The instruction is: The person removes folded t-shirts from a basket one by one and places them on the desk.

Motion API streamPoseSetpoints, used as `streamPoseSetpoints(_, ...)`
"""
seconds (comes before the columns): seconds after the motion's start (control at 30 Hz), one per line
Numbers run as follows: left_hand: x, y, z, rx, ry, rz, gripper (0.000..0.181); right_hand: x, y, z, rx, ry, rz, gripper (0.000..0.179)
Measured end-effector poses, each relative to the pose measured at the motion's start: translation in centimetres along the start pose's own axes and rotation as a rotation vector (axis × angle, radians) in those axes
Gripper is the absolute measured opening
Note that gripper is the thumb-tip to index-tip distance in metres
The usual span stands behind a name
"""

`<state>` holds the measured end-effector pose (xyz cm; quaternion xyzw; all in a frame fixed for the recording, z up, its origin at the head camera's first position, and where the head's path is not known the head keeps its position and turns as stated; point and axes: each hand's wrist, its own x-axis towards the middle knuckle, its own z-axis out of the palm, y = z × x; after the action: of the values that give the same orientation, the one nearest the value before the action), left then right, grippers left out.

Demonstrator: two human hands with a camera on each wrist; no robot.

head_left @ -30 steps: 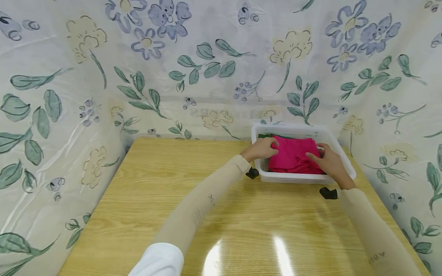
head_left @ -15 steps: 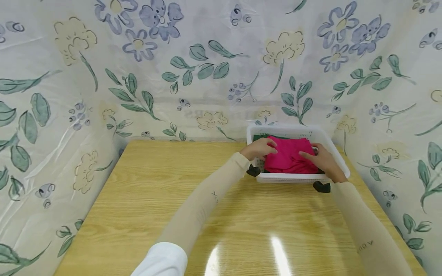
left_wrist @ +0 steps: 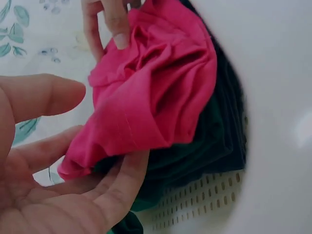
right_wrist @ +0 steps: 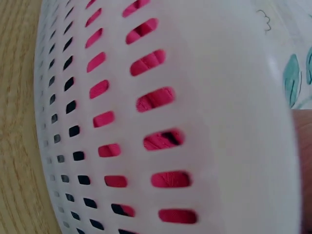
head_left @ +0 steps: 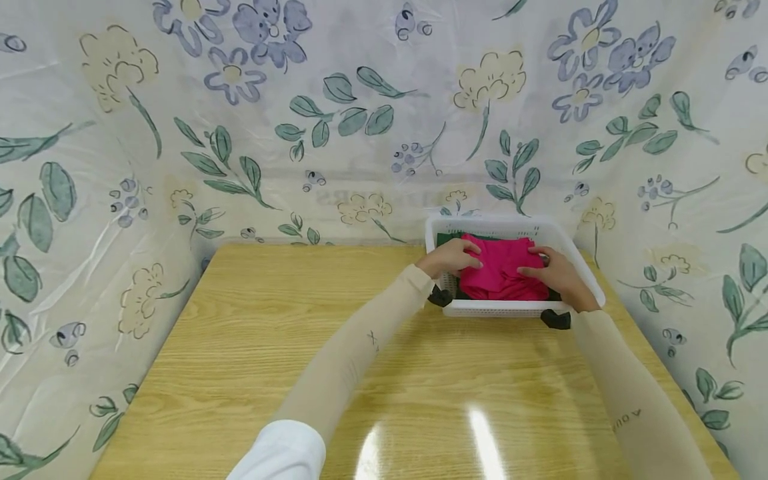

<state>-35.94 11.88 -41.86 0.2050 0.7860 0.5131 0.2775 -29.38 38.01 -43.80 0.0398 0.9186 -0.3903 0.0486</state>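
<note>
A bright pink folded garment (head_left: 499, 267), with stitched seams, lies bunched on dark green and navy folded cloth (left_wrist: 214, 141) in a white perforated basket (head_left: 510, 309). My left hand (head_left: 453, 257) holds its left side: in the left wrist view the fingers (left_wrist: 129, 178) curl under the hem, while the thumb stands raised apart from the fabric. On the opposite side, my right hand (head_left: 558, 273) grips the garment's right edge, thumb on top. The right wrist view shows mostly the basket's outer wall (right_wrist: 229, 117), with pink and dark fabric through the slots.
The basket stands at the back right of a wooden table (head_left: 288, 333). A flower-printed sheet (head_left: 360, 153) hangs close behind it and along both sides. Black wrist pieces (head_left: 555, 319) sit near the basket's front rim.
The head view has turned slightly, shifting the scene left. My right hand has moved in against the garment's right edge, and the garment looks a little more gathered between both hands.
</note>
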Motion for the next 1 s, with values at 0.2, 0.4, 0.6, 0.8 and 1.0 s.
streamPoseSetpoints(0.2,0.1,0.2,-0.2,-0.091,-0.048,-0.057,0.045,0.3,-0.5,0.2,-0.102,0.040,-0.029,0.071)
streamPoseSetpoints(0.4,-0.1,0.4,0.0,-0.083,-0.049,-0.058,0.043,0.0,-0.9,0.4,-0.131,0.069,0.010,0.066)
streamPoseSetpoints(0.6,0.1,0.5,-0.2,-0.081,-0.041,-0.048,0.040,-0.3,-1.9,0.2,-0.136,0.019,0.042,0.072)
streamPoseSetpoints(0.8,0.2,0.4,-0.5,-0.108,-0.061,-0.066,0.045,-0.1,-1.9,0.1,-0.020,-0.006,0.076,0.079)
streamPoseSetpoints(1.0,0.2,0.1,-0.5,-0.155,-0.066,-0.086,0.046,0.1,-1.1,0.3,0.110,-0.031,0.096,0.085)
